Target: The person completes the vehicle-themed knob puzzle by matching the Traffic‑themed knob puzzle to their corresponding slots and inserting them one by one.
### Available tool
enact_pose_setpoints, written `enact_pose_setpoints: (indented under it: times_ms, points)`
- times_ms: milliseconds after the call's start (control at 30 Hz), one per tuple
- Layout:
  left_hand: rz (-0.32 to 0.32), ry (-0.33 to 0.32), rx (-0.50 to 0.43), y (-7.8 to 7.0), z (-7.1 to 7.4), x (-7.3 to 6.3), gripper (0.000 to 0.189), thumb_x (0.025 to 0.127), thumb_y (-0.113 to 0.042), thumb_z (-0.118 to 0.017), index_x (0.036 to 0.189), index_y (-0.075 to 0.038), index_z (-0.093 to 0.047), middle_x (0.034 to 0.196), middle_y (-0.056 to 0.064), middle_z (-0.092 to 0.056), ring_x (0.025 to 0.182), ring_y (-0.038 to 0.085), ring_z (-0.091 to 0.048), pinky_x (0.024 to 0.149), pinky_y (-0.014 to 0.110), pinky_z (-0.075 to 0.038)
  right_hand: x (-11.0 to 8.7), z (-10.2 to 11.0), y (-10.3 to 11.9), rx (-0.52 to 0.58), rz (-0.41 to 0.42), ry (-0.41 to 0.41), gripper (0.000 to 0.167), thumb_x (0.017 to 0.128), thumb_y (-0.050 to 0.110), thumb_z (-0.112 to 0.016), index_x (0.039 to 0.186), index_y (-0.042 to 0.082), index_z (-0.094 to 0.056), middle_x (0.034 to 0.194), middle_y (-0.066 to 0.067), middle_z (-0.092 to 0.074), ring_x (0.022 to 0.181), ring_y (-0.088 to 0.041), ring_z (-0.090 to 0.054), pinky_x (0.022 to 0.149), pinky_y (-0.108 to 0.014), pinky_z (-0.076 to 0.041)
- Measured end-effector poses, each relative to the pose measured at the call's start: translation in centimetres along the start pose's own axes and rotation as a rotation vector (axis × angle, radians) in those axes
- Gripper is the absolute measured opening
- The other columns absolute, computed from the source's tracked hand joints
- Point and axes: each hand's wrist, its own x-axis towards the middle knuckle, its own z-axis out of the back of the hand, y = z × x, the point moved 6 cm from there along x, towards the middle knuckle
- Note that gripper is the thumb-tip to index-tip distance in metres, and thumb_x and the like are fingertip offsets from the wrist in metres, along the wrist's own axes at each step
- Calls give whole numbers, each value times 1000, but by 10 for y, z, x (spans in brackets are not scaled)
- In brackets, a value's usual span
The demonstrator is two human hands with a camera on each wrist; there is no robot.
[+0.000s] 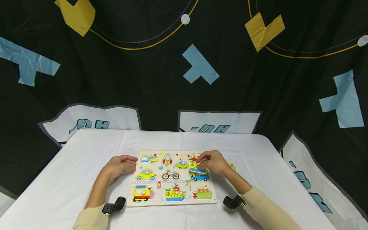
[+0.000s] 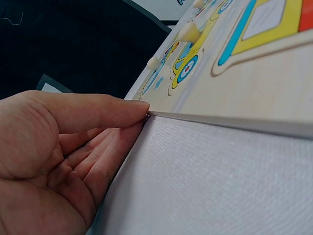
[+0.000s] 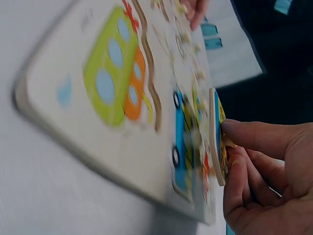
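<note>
My right hand pinches a ship puzzle piece by its knob, thumb on one side and fingers on the other. The piece is held tilted above the right side of a wooden puzzle board, overlapping the helicopter and the blue bus. In the right wrist view the ship piece appears edge-on, apart from the board. At the board's left edge my left hand rests with extended fingers. Its thumb tip touches the board's side. The printed ship shows at the board's bottom centre.
A green puzzle piece lies on the white tablecloth beyond my right forearm, partly hidden. Knobbed pieces such as the train and the yellow car sit in the board. A dark curtain hangs behind the table.
</note>
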Motion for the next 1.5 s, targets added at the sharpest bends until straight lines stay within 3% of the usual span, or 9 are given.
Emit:
enact_pose_setpoints:
  times_ms: [333, 833, 1267, 1500]
  points:
    - [-10, -1, -1, 0, 2, -1, 52, 81, -9, -79, 130, 1, -64, 110, 11, -76, 97, 17, -71, 95, 45, -50, -8, -39, 20, -25, 81, 157, 17, 74, 12, -89, 87, 12, -77, 79, 3, -74, 75, -12, -66, 72, -29, -50]
    - [-28, 3, 2, 0, 2, 1, 54, 80, -9, -79, 130, 2, -63, 111, 12, -75, 98, 18, -70, 95, 46, -49, -25, -87, 43, 9, 81, 292, 16, 71, 9, -89, 82, 15, -78, 76, 1, -72, 73, -11, -64, 67, -24, -47]
    - [-12, 0, 9, 1, 2, 2, 54, 80, -10, -80, 130, 0, -64, 111, 11, -75, 98, 17, -69, 93, 41, -50, -33, -98, 43, 18, 94, 359, 16, 70, 6, -90, 79, 12, -77, 71, 2, -70, 67, -8, -61, 62, -20, -44]
    - [-2, -2, 16, 2, 0, 3, 52, 81, -11, -78, 130, -1, -64, 111, 10, -76, 99, 17, -70, 97, 45, -48, -37, -98, 44, 14, 127, 368, 16, 69, 9, -90, 78, 13, -78, 70, 3, -70, 66, -6, -61, 61, -19, -44]
